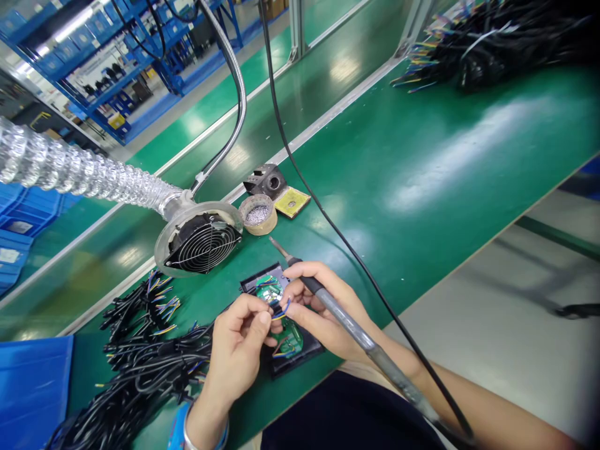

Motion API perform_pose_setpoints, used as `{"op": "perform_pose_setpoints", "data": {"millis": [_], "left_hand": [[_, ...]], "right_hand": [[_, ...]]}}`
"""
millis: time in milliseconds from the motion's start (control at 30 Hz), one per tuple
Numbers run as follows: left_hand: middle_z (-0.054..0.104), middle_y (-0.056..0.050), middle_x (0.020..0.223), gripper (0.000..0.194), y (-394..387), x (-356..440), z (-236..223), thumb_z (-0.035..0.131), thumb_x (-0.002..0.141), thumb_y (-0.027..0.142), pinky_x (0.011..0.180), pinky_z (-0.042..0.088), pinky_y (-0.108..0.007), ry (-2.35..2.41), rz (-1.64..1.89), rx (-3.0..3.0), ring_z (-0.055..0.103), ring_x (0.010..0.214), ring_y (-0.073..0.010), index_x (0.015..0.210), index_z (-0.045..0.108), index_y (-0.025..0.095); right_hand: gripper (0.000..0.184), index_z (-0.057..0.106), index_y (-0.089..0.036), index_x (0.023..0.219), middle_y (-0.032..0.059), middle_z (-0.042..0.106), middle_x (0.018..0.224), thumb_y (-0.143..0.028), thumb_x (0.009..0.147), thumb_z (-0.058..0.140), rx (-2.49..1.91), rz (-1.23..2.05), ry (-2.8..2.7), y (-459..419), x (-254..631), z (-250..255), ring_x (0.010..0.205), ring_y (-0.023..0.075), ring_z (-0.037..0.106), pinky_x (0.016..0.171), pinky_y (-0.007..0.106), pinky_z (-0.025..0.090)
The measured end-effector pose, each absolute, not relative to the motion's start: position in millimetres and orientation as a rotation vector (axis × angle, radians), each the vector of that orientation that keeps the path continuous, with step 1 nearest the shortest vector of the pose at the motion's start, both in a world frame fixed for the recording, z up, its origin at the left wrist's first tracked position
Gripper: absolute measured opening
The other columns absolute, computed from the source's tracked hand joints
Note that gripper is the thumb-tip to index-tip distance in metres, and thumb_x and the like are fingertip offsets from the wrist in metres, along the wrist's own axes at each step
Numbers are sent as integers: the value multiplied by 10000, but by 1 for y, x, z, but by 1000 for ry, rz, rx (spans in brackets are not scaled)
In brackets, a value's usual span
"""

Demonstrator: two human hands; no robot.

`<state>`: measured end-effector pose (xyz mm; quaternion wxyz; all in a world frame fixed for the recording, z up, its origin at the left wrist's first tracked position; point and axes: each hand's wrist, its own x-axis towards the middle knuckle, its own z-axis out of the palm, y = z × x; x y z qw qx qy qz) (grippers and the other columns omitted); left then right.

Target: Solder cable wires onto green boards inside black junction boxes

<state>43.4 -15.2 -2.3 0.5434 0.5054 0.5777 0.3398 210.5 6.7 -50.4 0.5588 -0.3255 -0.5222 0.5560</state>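
My left hand (pixel 239 347) is closed, pinching the end of a black cable whose thin coloured wires (pixel 280 316), blue and yellow among them, show between my two hands. A soldering iron (pixel 344 322) rests in my right hand (pixel 330 309), its tip pointing up and away to the left. The thumb and fingertips of that hand also pinch at the blue wire end. Under both hands lies a shallow black case (pixel 300 364) holding green circuit boards (pixel 291 340) with small wires on them. My fingers partly hide the boards.
Bundled black cables (pixel 154 369) lie left of my hands; another heap (pixel 492 47) sits far right. A fan hood (pixel 204 244) on a foil duct stands near a solder tub (pixel 259 214), yellow sponge (pixel 292 202) and iron holder (pixel 265 180). The iron's black cord (pixel 323 209) crosses the bench.
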Motion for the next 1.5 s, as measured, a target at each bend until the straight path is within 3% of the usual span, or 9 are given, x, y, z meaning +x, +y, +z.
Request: {"op": "perform_pose_setpoints", "data": {"millis": [233, 333, 467, 633, 767, 867, 1067, 1267, 1500], "left_hand": [[467, 53, 633, 254, -11, 50, 2, 696, 756, 183, 553, 386, -198, 1399, 658, 1784, 446, 590, -85, 649, 466, 184], [621, 24, 728, 57, -13, 51, 2, 669, 834, 175, 626, 444, -203, 1372, 681, 2024, 557, 658, -102, 805, 624, 195], [719, -2, 837, 88, -19, 49, -1, 635, 885, 185, 694, 494, -213, 1423, 729, 2220, 658, 742, -128, 944, 688, 223], [669, 14, 691, 167, -27, 50, -5, 543, 944, 323, 555, 496, -196, 1565, 626, 1772, 654, 597, -119, 841, 608, 210], [604, 53, 561, 279, -31, 49, -12, 456, 965, 477, 342, 359, -150, 1546, 608, 1292, 508, 359, -76, 852, 478, 223], [605, 66, 552, 295, -32, 47, -15, 428, 964, 522, 313, 328, -151, 1506, 609, 1148, 463, 317, -74, 895, 442, 235], [624, 29, 657, 186, -30, 44, -6, 581, 911, 382, 473, 472, -198, 1505, 422, 1443, 607, 525, -112, 843, 574, 209], [600, -8, 749, 146, -33, 50, -7, 554, 909, 240, 625, 443, -255, 1707, 501, 2069, 572, 683, -138, 804, 646, 196], [667, -28, 777, 114, -37, 51, -31, 598, 870, 229, 752, 437, -344, 1860, 473, 2287, 560, 790, -208, 785, 666, 195]], "right_hand": [[411, 494, -238, 1142, -28, 652, 785, -103, 779, 632, -880, 1352, -1280, 0, 213, -51, 663, 103, 633, 651, 232, 558], [380, 510, -236, 1105, -36, 661, 747, -112, 776, 653, -923, 1385, -1214, -2, 217, -48, 611, 90, 625, 591, 198, 538], [291, 528, -230, 1066, -43, 654, 719, -156, 815, 658, -899, 1501, -1119, -2, 222, -45, 562, 100, 650, 541, 202, 549], [235, 595, -226, 1071, -23, 692, 747, -163, 852, 651, -898, 1412, -1298, -3, 226, -48, 639, 106, 669, 610, 206, 544], [218, 625, -213, 1095, -9, 703, 795, -180, 880, 638, -845, 1264, -1497, -2, 227, -53, 649, 97, 641, 617, 208, 512], [211, 626, -201, 1101, 4, 707, 859, -167, 893, 612, -808, 1195, -1555, 0, 227, -55, 666, 95, 631, 631, 217, 508], [298, 573, -214, 1152, -23, 705, 787, -102, 876, 588, -804, 1008, -1754, 6, 234, -50, 806, 158, 554, 798, 311, 483], [282, 563, -198, 1128, 8, 679, 820, -99, 865, 576, -855, 813, -1906, -6, 235, -55, 768, 169, 513, 745, 322, 452], [221, 597, -215, 1083, 13, 694, 803, -151, 873, 627, -1107, 426, -1997, -33, 226, -66, 1074, 251, 527, 872, 393, 325]]}}
